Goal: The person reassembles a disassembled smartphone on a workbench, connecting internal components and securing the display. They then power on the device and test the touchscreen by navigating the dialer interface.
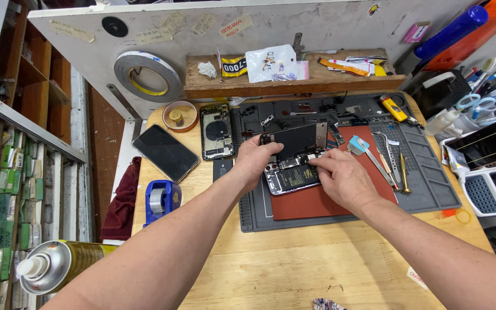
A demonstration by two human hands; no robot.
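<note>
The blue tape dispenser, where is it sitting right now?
In the head view, the blue tape dispenser stands on the wooden bench left of the grey work mat, just below the face-down dark phone and outside the left forearm.

You had an opened dark smartphone body with a silvery metal frame (290, 178) lying flat on the red rectangular mat, its black battery and small circuit parts facing up. Its black glass screen panel (295, 139) stood tilted up from the body's far edge, propped at an angle, its dark back and a pale metal strip showing.
</note>
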